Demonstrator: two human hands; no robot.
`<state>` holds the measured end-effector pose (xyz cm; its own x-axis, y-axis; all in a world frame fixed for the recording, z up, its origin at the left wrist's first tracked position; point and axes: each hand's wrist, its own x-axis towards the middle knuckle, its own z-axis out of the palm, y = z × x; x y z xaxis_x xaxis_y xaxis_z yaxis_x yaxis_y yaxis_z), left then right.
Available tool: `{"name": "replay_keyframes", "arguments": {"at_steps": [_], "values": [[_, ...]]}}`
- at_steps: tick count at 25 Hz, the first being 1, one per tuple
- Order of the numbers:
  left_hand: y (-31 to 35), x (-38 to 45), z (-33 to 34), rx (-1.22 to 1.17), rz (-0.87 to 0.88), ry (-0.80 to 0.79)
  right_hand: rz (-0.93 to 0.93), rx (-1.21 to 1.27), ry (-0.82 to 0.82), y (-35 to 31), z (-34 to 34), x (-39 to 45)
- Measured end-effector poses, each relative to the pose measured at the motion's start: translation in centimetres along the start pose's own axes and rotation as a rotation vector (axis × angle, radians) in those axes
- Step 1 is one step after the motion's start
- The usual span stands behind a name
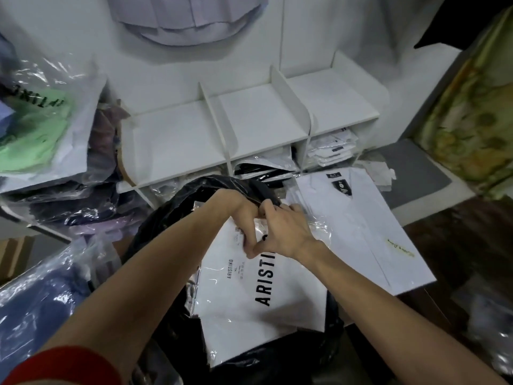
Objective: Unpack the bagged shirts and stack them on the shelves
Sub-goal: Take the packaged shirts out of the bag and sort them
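Both hands' grip (266,218) pinched on a bagged white shirt (258,290) before white shelves (222,126), wall behind.

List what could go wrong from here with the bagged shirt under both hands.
1. Both hands, left and right, pinch the top edge of the ARISTINO bagged shirt; the plastic may tear unevenly or crease the shirt.
2. It rests on a loose pile over the black sack, so it could slide off.
3. The unpacked white shirt lies right beside and could get knocked.

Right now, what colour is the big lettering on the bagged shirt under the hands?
Black lettering on a white bagged shirt, clearest in the head view.
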<state>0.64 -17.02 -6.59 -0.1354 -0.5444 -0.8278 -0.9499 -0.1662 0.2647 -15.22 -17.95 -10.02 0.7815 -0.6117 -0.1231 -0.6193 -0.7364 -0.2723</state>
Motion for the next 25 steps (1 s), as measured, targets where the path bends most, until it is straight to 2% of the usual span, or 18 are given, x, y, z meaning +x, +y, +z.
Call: {"name": "replay_keyframes", "arguments": {"at_steps": [4, 6, 9, 11, 14, 18, 20, 21, 25], "values": [[-0.2, 1.0, 0.9, 0.009, 0.105, -0.002, 0.053, 0.019, 0.014, 0.7, 1.3, -1.4], [-1.2, 0.2, 1.4, -0.073, 0.168, 0.028, 0.027, 0.045, 0.047, 1.1, 1.9, -1.7], [-3.6, -1.2, 2.2, -0.255, 0.200, 0.075, -0.055, 0.100, 0.195, 1.5, 1.5, -1.5], [-5.7, -2.5, 3.0, -0.395, 0.209, 0.134, -0.017, 0.086, 0.351, 1.9, 0.8, -1.2], [-8.9, -5.0, 3.9, -0.596, 0.257, 0.254, 0.237, 0.252, 0.553, 2.0, 0.3, -1.6], [-12.3, -7.5, 4.8, -0.894, 0.278, 0.487, 0.593, 0.764, 0.647, 1.4, -0.1, -2.8], [-13.5, -8.2, 5.4, -1.016, 0.290, 0.579, 0.599, 1.139, 0.612, 1.1, -0.6, -3.1], [-14.0, -8.5, 5.6, -1.069, 0.292, 0.615, 0.548, 1.313, 0.533, 0.9, -0.6, -3.2], [-13.9, -9.8, 6.2, -1.224, 0.340, 0.715, 0.340, 1.605, 0.028, -1.3, 0.1, -2.7]]}}
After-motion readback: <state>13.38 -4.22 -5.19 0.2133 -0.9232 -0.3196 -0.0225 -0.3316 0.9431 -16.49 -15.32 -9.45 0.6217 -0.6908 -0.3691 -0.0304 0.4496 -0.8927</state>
